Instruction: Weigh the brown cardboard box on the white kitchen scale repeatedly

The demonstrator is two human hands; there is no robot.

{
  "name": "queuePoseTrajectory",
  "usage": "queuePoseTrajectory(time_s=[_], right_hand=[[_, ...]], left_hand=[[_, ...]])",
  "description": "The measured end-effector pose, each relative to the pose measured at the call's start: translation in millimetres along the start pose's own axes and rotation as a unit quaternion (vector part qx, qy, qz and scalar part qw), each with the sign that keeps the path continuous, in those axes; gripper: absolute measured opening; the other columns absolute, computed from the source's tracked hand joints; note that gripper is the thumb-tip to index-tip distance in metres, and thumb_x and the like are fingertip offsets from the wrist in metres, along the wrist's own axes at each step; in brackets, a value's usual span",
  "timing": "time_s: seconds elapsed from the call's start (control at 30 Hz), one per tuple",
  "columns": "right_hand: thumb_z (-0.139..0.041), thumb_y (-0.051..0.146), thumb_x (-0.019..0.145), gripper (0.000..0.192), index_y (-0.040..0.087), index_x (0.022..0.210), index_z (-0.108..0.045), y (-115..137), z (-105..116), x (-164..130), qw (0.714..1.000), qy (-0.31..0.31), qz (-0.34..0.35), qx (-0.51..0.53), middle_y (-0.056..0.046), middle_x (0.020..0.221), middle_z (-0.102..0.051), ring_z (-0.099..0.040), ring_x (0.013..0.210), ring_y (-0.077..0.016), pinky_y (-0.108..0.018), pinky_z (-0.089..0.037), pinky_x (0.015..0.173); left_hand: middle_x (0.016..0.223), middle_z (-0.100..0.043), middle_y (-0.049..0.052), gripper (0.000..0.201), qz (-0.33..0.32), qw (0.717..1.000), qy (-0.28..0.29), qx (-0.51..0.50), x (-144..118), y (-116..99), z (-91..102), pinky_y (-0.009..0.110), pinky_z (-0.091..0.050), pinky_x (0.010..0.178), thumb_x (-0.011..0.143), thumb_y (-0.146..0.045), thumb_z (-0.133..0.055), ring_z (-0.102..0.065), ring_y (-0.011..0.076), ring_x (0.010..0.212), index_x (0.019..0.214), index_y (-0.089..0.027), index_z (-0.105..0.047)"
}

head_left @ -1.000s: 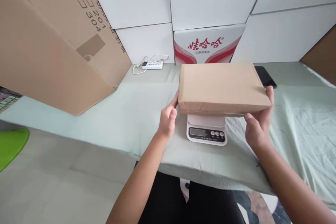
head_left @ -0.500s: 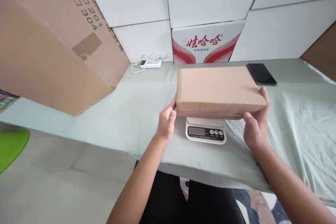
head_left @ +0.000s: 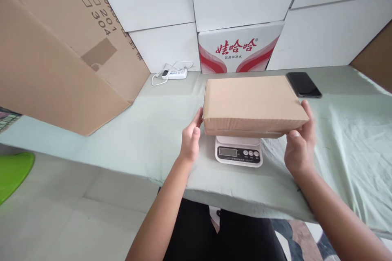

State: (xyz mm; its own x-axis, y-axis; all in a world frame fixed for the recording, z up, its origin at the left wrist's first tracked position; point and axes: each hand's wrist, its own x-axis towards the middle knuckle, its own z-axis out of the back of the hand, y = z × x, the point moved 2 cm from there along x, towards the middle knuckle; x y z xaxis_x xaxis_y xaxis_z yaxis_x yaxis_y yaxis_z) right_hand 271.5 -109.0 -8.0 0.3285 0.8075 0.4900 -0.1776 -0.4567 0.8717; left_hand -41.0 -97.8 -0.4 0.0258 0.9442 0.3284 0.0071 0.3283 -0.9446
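A flat brown cardboard box [head_left: 252, 100] lies level on a small white kitchen scale [head_left: 238, 151], whose display and buttons stick out below the box's front edge. My left hand [head_left: 190, 140] is at the box's left end with fingers straight and apart, fingertips just at the edge and thumb off the box. My right hand [head_left: 300, 147] cups the right front corner, with the thumb on the front edge and the fingers along the right side.
The scale stands on a table under a pale green cloth [head_left: 147, 130]. A black phone [head_left: 303, 85] lies behind the box at right. A white power strip [head_left: 174, 74], a red-and-white carton [head_left: 240, 47] and a large leaning cardboard sheet [head_left: 61, 49] stand at the back and left.
The box has come down from just above the scale to rest on it. My left thumb has come away from the box and the fingers have straightened.
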Motion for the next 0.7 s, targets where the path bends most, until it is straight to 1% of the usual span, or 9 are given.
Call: queuePoseTrajectory(time_s=[0.1, 0.23, 0.33, 0.4, 0.5, 0.57, 0.63, 0.7], right_hand=[[-0.073, 0.062, 0.088, 0.086, 0.047, 0.168, -0.047, 3, -3, -1, 1.0, 0.018, 0.0, 0.017, -0.002, 0.176, -0.053, -0.039, 0.173, -0.0377, -0.07, -0.023, 0.144], [-0.073, 0.061, 0.087, 0.086, 0.054, 0.168, -0.045, 2, -3, -3, 1.0, 0.026, 0.003, 0.006, 0.003, 0.177, -0.051, -0.034, 0.175, -0.0366, -0.07, -0.016, 0.146], [-0.074, 0.061, 0.087, 0.084, 0.057, 0.166, -0.047, 4, 0, 3, 0.999, 0.027, 0.018, 0.007, 0.006, 0.177, -0.05, -0.034, 0.175, -0.0391, -0.074, -0.012, 0.146], [-0.075, 0.065, 0.085, 0.086, 0.057, 0.166, -0.047, 10, 4, 14, 0.999, 0.024, 0.043, 0.008, 0.007, 0.178, -0.048, -0.032, 0.175, -0.0409, -0.076, -0.013, 0.146], [-0.075, 0.075, 0.081, 0.092, 0.058, 0.166, -0.045, 20, 5, 43, 0.994, 0.024, 0.103, 0.002, 0.01, 0.18, -0.043, -0.027, 0.177, -0.0416, -0.074, -0.014, 0.146], [-0.072, 0.076, 0.082, 0.092, 0.057, 0.167, -0.042, 24, -2, 66, 0.989, 0.028, 0.144, -0.001, 0.011, 0.182, -0.04, -0.024, 0.178, -0.0397, -0.07, -0.015, 0.148], [-0.068, 0.072, 0.086, 0.09, 0.051, 0.169, -0.04, 21, -16, 86, 0.985, 0.026, 0.171, -0.01, 0.009, 0.183, -0.038, -0.023, 0.179, -0.0368, -0.064, -0.015, 0.149], [-0.066, 0.067, 0.09, 0.091, 0.039, 0.172, -0.038, 9, -33, 100, 0.986, 0.032, 0.16, -0.021, 0.002, 0.184, -0.038, -0.024, 0.178, -0.0356, -0.06, -0.013, 0.15]], left_hand=[[0.175, -0.058, 0.011, 0.081, -0.006, 1.0, 0.022, 0.0, 1, -4, -3.8, 0.052, -0.043, 0.138, 0.105, -0.08, -0.045, -0.05, 0.0369, 0.167, 0.165, -0.027, -0.06], [0.167, -0.066, 0.009, 0.077, -0.011, 0.999, 0.035, 0.011, 3, -6, -7.2, 0.05, -0.046, 0.136, 0.107, -0.079, -0.041, -0.052, 0.0357, 0.166, 0.161, -0.029, -0.063], [0.166, -0.068, 0.009, 0.078, -0.019, 0.999, 0.039, 0.013, 6, -12, -8.2, 0.049, -0.048, 0.134, 0.106, -0.081, -0.04, -0.054, 0.0361, 0.164, 0.16, -0.029, -0.064], [0.165, -0.068, 0.009, 0.081, -0.029, 0.999, 0.042, 0.014, 12, -22, -8.9, 0.049, -0.048, 0.134, 0.104, -0.083, -0.042, -0.053, 0.0367, 0.165, 0.159, -0.029, -0.066], [0.164, -0.069, 0.009, 0.09, -0.042, 0.998, 0.035, 0.014, 35, -40, -10.7, 0.05, -0.048, 0.133, 0.098, -0.092, -0.043, -0.046, 0.0385, 0.169, 0.156, -0.028, -0.069], [0.163, -0.07, 0.009, 0.094, -0.046, 0.998, 0.028, 0.011, 61, -43, -13.2, 0.054, -0.047, 0.134, 0.095, -0.096, -0.042, -0.042, 0.0401, 0.171, 0.154, -0.028, -0.069], [0.161, -0.071, 0.01, 0.095, -0.04, 0.999, 0.021, 0.003, 88, -34, -16.3, 0.056, -0.045, 0.134, 0.097, -0.095, -0.037, -0.043, 0.0408, 0.171, 0.153, -0.026, -0.069], [0.159, -0.072, 0.011, 0.095, -0.029, 0.999, 0.008, -0.01, 110, -14, -18.9, 0.055, -0.047, 0.133, 0.099, -0.095, -0.033, -0.048, 0.0397, 0.168, 0.151, -0.024, -0.07]])
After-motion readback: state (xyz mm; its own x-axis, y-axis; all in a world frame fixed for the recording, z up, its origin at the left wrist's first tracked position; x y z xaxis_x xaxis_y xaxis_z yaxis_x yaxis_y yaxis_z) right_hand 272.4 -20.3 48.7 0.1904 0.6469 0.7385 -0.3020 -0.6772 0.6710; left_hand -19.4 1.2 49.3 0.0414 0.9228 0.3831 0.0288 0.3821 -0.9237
